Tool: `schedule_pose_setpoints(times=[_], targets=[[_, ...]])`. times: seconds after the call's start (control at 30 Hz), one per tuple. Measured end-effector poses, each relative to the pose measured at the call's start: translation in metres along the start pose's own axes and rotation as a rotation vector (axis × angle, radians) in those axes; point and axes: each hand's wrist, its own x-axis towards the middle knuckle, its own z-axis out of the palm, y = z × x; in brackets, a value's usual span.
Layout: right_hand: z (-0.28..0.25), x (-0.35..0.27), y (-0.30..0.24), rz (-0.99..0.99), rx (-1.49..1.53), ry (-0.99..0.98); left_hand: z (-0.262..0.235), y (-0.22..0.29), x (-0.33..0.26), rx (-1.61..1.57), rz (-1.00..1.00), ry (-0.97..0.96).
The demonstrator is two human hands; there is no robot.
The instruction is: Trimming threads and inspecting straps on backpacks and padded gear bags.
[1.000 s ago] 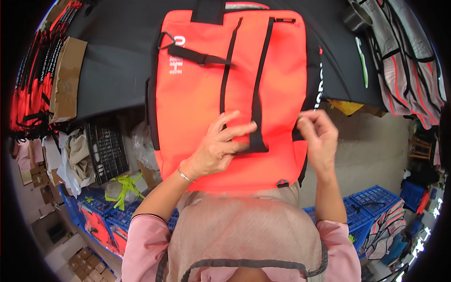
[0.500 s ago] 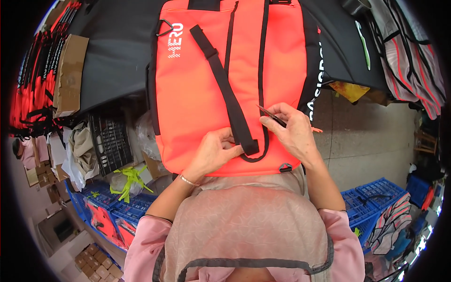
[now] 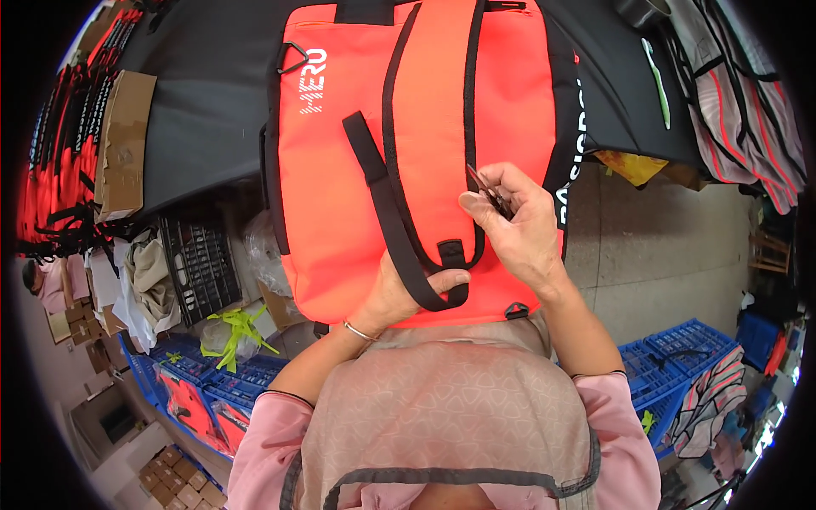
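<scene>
R hand (image 3: 520, 228) higher now, maybe w/ snips (image 3: 488, 189)

Lighting: even, soft daylight over my work; bright, no hard glare. The orange bag (image 3: 425, 153) reads saturated, almost glowing, with a faint sheen on its fabric. Shadows: soft and short, a dim patch under my left hand (image 3: 399, 293) and darker space beneath the black table (image 3: 204, 110). Focus: sharp at centre, my right hand (image 3: 514, 225) crisp, no motion blur. Distortion: strong fisheye; table edge bends, rim items squeeze and smear. Corners: black vignette all round.
</scene>
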Motion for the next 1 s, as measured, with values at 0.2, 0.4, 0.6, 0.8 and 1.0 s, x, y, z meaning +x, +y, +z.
schedule_pose_setpoints(times=[0.2, 0.4, 0.6, 0.8, 1.0], targets=[[-0.003, 0.000, 0.000, 0.055, -0.006, -0.031, 0.004, -0.002, -0.001, 0.365, 0.372, 0.177], [-0.006, -0.001, 0.003, 0.072, 0.050, -0.047, -0.014, -0.008, 0.003, 1.008, 0.839, 0.417], [-0.012, -0.002, 0.009, 0.144, 0.021, -0.104, -0.034, 0.003, 0.015, 1.337, 1.208, 0.407], [-0.022, -0.031, -0.007, 0.002, -0.188, 0.106, -0.034, -0.016, 0.033, 1.106, 1.238, 0.103], [-0.034, -0.060, 0.002, -0.516, -0.830, 0.104, -0.033, -0.018, 0.037, 1.108, 1.219, 0.098]])
